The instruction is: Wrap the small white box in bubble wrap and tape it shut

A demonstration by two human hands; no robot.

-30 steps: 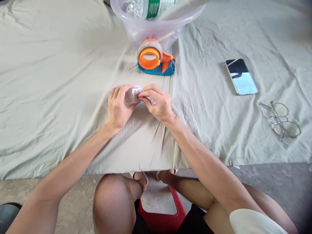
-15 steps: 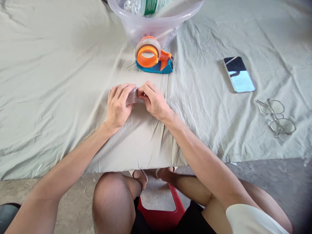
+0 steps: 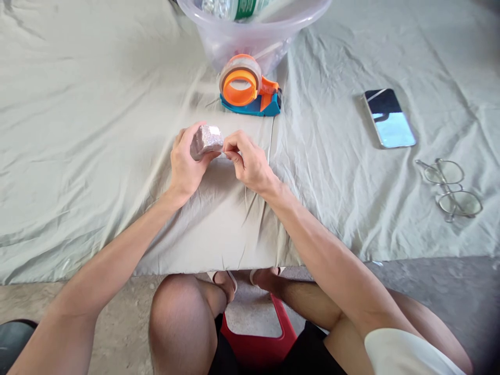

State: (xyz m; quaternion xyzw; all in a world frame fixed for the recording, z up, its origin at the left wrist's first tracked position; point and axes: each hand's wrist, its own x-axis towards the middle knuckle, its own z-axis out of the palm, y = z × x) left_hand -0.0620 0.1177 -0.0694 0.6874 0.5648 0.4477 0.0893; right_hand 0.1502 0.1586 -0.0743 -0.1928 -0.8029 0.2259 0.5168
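My left hand (image 3: 186,161) is wrapped round a small grey-purple block covered in shiny clear wrap (image 3: 206,139), holding it just above the cloth-covered table (image 3: 97,130). My right hand (image 3: 246,159) is closed in a pinch at the block's right edge, thumb and fingers pressed together on the wrap there. An orange and blue tape dispenser (image 3: 249,88) with a roll of clear tape stands a short way beyond both hands.
A clear plastic tub (image 3: 253,31) with a water bottle inside stands behind the dispenser. A phone (image 3: 389,119) lies face up to the right, and a pair of glasses (image 3: 449,187) near the right edge. My knees and a red stool (image 3: 265,338) are below the table's front edge.
My left hand has lifted and turned the wrapped block so its top face shows. My right hand has shifted from over the block to pinching at its right edge.
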